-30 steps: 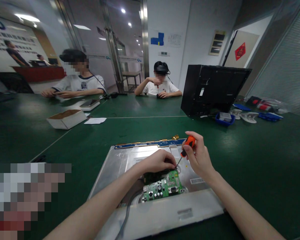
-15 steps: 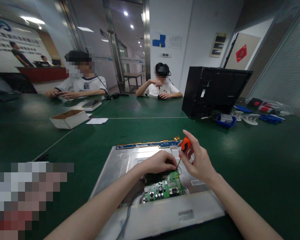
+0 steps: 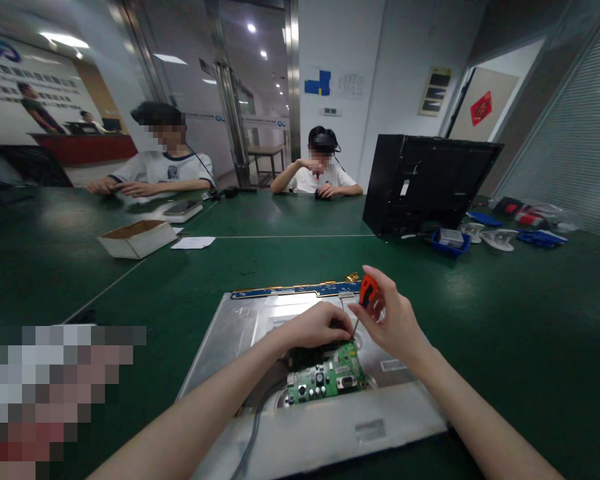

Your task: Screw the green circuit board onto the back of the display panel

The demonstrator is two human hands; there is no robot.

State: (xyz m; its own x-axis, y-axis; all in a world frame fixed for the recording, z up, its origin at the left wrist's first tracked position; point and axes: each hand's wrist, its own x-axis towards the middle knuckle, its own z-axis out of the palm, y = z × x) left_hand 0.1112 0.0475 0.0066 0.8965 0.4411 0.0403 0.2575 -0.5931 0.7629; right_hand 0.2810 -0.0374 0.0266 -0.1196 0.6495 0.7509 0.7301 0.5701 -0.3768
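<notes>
A screwdriver [image 3: 368, 291] with an orange and black handle is in my right hand [image 3: 393, 319], its fingers wrapped around the handle. Its thin shaft slants down to the upper corner of a green circuit board [image 3: 325, 381]. My left hand [image 3: 321, 324] is closed beside the screwdriver's tip, fingertips curled together; what they pinch, if anything, is hidden. The board sits on the silver metal back of a flat display panel [image 3: 235, 333]. Along the panel's far edge runs a narrow blue circuit strip [image 3: 285, 291]. A grey cable [image 3: 256, 433] crosses the near part.
Beyond the panel, a black monitor housing [image 3: 430, 187] stands at the right, with a blue tray [image 3: 451, 248] beside it. A cardboard box [image 3: 137, 240] and white paper [image 3: 193, 243] lie at the left. Two people sit across the green table [image 3: 530, 320]; a blurred-out area covers the lower left.
My right hand and the screwdriver handle have shifted slightly left, and the handle has turned in the fingers. The left hand and the board stay in place.
</notes>
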